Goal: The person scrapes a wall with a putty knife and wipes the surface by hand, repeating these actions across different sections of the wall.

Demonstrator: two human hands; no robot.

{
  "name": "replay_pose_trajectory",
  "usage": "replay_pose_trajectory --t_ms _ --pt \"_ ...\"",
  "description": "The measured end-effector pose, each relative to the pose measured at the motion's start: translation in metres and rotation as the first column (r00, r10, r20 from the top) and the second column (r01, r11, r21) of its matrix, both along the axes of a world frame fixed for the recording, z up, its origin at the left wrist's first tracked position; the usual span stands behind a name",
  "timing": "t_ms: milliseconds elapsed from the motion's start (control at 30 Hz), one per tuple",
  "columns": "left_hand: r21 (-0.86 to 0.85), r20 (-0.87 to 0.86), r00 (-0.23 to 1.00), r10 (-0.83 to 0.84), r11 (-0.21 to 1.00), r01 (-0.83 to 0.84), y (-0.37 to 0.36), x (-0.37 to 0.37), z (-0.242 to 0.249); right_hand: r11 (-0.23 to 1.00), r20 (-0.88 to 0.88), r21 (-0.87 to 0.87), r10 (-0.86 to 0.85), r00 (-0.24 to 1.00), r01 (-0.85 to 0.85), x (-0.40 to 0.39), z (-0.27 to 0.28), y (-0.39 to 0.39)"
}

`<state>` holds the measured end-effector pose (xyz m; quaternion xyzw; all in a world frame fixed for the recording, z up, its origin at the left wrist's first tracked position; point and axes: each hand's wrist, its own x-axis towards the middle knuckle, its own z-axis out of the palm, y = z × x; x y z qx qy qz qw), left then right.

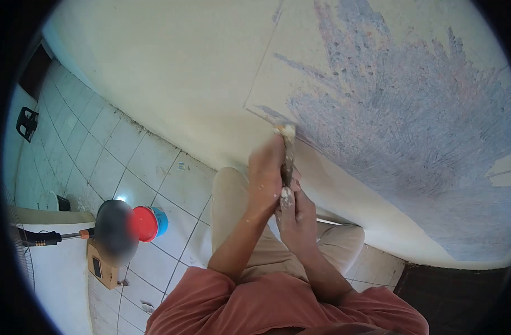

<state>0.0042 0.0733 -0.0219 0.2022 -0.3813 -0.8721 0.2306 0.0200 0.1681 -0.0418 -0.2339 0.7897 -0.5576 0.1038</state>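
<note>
Both my hands are together in front of the wall, above my knees. Between them a paint-smeared putty knife [289, 159] stands roughly upright, seen nearly edge-on, with whitish and orange residue at its top end. My right hand [298, 219] is closed around its lower part, the thumb spotted with white. Slightly higher, my left hand [265, 170] is curled against the tool's left side; its fingers are blurred and partly hidden. Beyond the hands, the cream wall [182, 72] carries a large rough blue-purple patch [400, 111] with streaky, ragged edges.
On the tiled floor [171, 184] to my left stands a blue bucket [161, 215] with a red lid [145, 224]. Beside it are a blurred dark round shape [117, 231] on a rod and a cardboard box [105, 268]. A black stool [27, 124] stands farther off.
</note>
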Motion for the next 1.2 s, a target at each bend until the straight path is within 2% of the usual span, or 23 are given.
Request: replay_pose_trajectory --t_ms 33,133,233,333,367,467,567,667,767,867,967,1067,1167,1200 --pt "0.011 0.021 0.999 -0.024 1.000 0.024 0.001 0.000 0.000 1.000 -0.008 -0.023 -0.010 1.000 0.010 -0.002 -0.002 0.000" --pt "-0.008 -0.109 0.990 0.094 0.995 -0.096 -0.005 -0.009 0.001 1.000 0.004 0.011 0.028 1.000 -0.029 -0.008 0.004 0.001" --pt "-0.008 0.022 1.000 -0.010 1.000 0.010 0.002 -0.001 -0.003 1.000 0.030 0.030 -0.007 1.000 0.007 0.001 0.011 0.003" --pt "0.005 0.003 0.999 0.039 0.999 -0.039 -0.003 -0.003 0.007 1.000 0.019 0.010 0.004 1.000 -0.004 -0.004 0.015 -0.003" --pt "0.016 -0.059 0.996 0.066 0.998 -0.065 -0.005 -0.003 0.010 1.000 0.017 -0.009 0.013 1.000 -0.013 -0.005 0.017 -0.006" --pt "-0.063 0.023 1.000 0.005 0.998 -0.004 -0.004 0.002 0.007 0.985 0.352 -0.172 0.049 0.935 0.013 0.005 0.021 0.000" --pt "-0.036 0.018 0.998 -0.061 0.997 0.062 -0.010 0.006 0.008 0.983 0.364 -0.182 0.035 0.931 0.035 0.010 0.012 -0.003" --pt "-0.096 0.060 0.997 -0.047 0.994 0.053 -0.002 0.005 0.003 0.980 0.262 -0.182 -0.027 0.965 0.077 0.011 0.004 0.000" --pt "-0.073 -0.014 0.999 -0.033 0.997 0.032 -0.007 0.004 0.009 0.986 0.267 -0.165 0.020 0.964 0.026 0.003 -0.002 -0.002" --pt "-0.064 0.033 0.999 -0.035 0.997 0.037 -0.005 0.006 0.010 0.992 0.207 -0.123 -0.004 0.978 0.030 0.006 0.003 -0.003" --pt "-0.108 0.019 1.000 -0.018 0.994 0.020 -0.007 0.003 0.007 0.978 0.193 -0.207 0.023 0.981 0.017 0.002 0.005 -0.008" --pt "-0.104 0.033 0.999 -0.021 0.994 0.025 -0.007 0.002 0.005 0.992 0.175 -0.123 -0.012 0.984 0.034 0.005 -0.006 -0.007" --pt "-0.244 0.089 0.994 0.058 0.969 -0.035 -0.006 -0.002 -0.004 0.998 0.006 -0.051 -0.026 1.000 0.027 0.003 0.004 -0.004" --pt "-0.194 0.070 0.997 0.040 0.981 -0.025 -0.004 0.000 -0.003 0.998 0.061 -0.060 -0.012 0.998 0.015 0.004 0.000 -0.002"
